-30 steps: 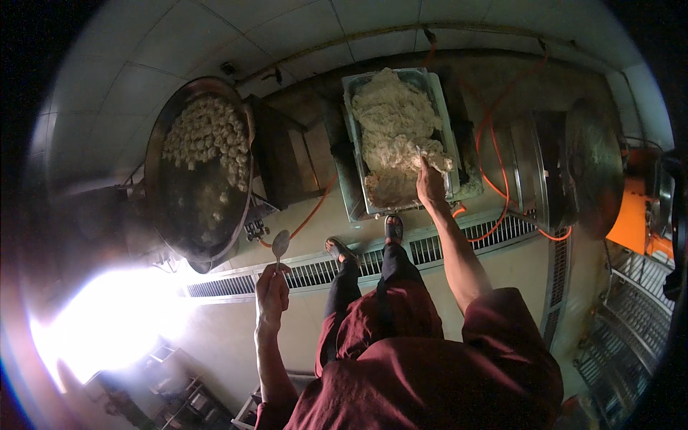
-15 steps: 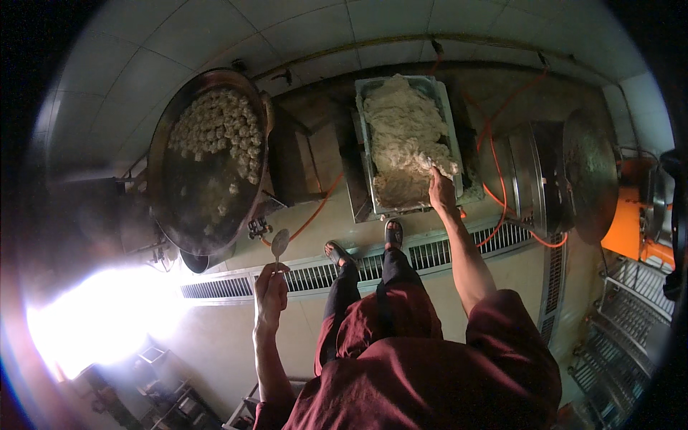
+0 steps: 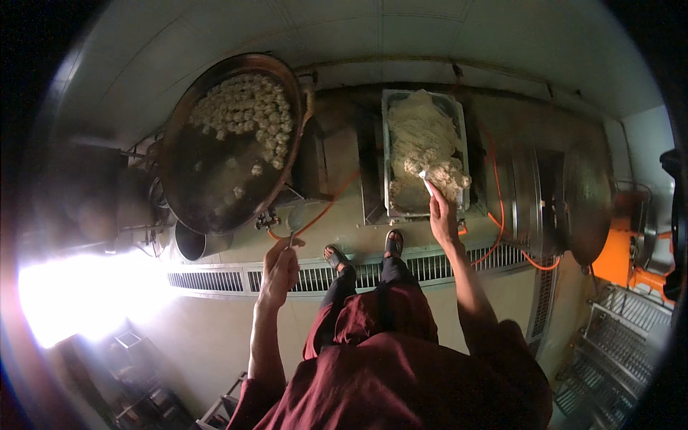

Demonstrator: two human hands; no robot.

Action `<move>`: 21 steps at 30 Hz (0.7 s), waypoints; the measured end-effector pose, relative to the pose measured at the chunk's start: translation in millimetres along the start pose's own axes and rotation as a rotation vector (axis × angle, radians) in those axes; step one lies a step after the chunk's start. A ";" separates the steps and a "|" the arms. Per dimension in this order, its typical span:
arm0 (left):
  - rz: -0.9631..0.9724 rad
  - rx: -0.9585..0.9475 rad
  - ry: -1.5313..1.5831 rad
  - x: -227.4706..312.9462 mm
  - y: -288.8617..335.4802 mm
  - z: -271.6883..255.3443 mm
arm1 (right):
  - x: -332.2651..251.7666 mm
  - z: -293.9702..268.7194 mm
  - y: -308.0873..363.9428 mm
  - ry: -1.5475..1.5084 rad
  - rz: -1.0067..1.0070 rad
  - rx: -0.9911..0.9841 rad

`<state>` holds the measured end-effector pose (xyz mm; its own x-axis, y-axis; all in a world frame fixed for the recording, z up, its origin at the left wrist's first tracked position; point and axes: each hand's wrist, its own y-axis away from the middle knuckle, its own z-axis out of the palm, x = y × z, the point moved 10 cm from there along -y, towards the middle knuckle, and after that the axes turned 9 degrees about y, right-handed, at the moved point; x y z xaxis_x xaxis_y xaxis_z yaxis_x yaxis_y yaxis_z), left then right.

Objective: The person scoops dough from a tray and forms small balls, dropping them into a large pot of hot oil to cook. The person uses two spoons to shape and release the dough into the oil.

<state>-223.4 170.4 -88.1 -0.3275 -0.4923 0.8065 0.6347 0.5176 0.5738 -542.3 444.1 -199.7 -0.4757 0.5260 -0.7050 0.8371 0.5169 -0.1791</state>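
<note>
My left hand is closed around the handle of a metal spoon, held above the floor below the big pan; its bowl is blurred. My right hand grips a slim, pale spoon-like utensil, whose tip meets the near part of a lumpy, pale, dough-like mixture. That mixture fills much of a rectangular metal tray. At the left, a wide round pan contains dark liquid. Many pale balls crowd its far right side, with a few loose ones nearer.
A metal pot stands beneath the pan's near edge. Orange hoses run over the floor by the tray. A floor drain grate crosses in front of my feet. To the right are a large round lid or pan and wire racks.
My left hand has risen slightly and its spoon has tilted away. The right hand has drawn back a little, showing more of its utensil. The whole view has shifted.
</note>
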 end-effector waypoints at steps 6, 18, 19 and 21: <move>-0.073 -0.205 0.097 41.9 12.0 31.3 | -184.7 -37.2 34.6 -0.203 -0.114 -0.022; -0.243 -0.458 0.569 104.7 91.7 47.4 | -316.9 -23.3 55.8 0.026 -0.489 0.202; -0.259 -0.480 0.594 105.9 93.8 44.8 | -317.0 -20.7 57.8 0.042 -0.499 0.212; -0.297 -0.514 0.641 107.3 95.8 36.7 | -315.8 -18.8 62.1 0.031 -0.517 0.243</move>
<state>-223.5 192.9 58.7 -0.1704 -0.9356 0.3092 0.8734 0.0018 0.4869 -345.2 322.8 24.7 -0.8447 0.2674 -0.4636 0.5294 0.5441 -0.6508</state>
